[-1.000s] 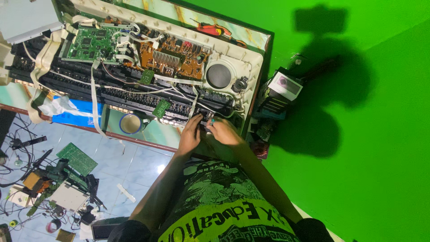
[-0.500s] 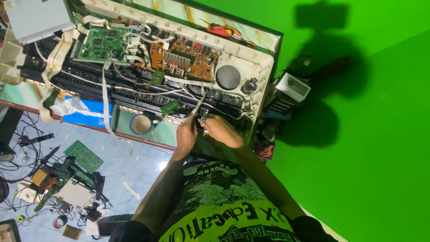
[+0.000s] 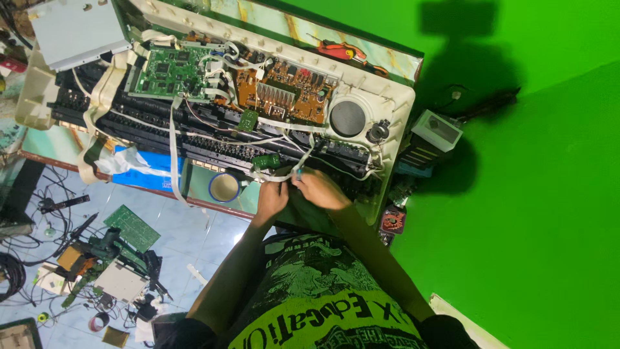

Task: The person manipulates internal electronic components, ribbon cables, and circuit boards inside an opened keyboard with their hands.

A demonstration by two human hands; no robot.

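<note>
Fingers of left hand (image 3: 271, 196), right hand (image 3: 321, 189) pinch one white ribbon cable (image 3: 284, 173).

walls (image 3: 549, 194): bright green, shadowed | floor (image 3: 194, 226): pale blue tiles – cluttered with cables (image 3: 13, 271)

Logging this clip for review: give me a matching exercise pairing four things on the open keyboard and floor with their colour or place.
Things:
1. left circuit board
2. middle circuit board
3. round speaker
4. loose board

Descriptions:
A. brown-orange
B. lying on the tiled floor
C. green, inside the case
D. dark grey, at the case's end

Pairs: 1-C, 2-A, 3-D, 4-B
</note>
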